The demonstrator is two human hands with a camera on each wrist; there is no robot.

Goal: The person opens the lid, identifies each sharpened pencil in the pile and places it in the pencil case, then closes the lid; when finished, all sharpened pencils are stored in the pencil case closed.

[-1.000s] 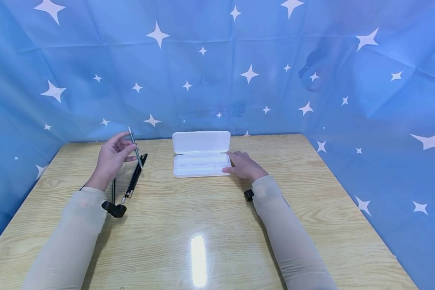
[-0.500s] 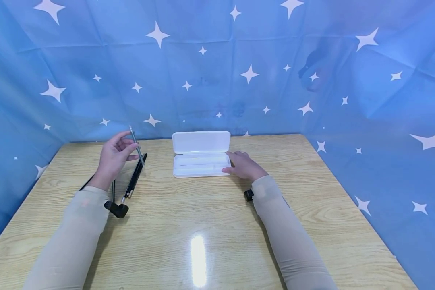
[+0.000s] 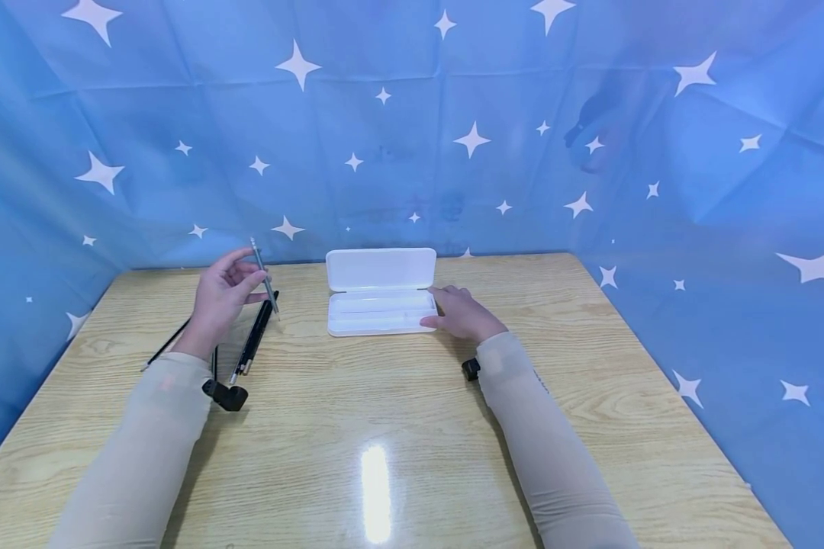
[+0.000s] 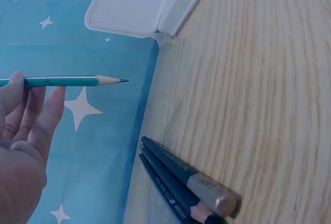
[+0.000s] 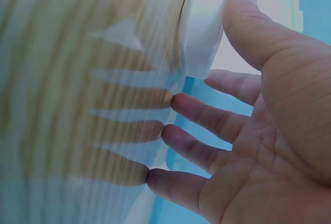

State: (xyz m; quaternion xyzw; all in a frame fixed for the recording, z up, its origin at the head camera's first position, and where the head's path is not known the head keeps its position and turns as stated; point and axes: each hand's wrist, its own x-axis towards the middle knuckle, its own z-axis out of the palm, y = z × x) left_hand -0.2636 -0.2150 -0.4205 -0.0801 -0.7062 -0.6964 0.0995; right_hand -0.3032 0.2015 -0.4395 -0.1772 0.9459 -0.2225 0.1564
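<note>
So I've got the green wooden pencil [image 4: 67, 81] pinched in the left hand [image 3: 221, 301]'s fingers, up off the surface [image 3: 302, 457] near the bunch of slim black pencils [image 3: 255, 335]; I'd steer the tip clear of those. The right hand [image 3: 461, 314]'s fingers are spread at one end of the open white plastic case [image 3: 382, 303], where light pressure should stop it sliding.

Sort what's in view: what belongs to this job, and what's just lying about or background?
Likely the job:
green pencil, pinched by left hand
open white case, right hand at its edge
dark pencils nearby, probably

Just there:
starry backdrop
wooden tabletop
</note>
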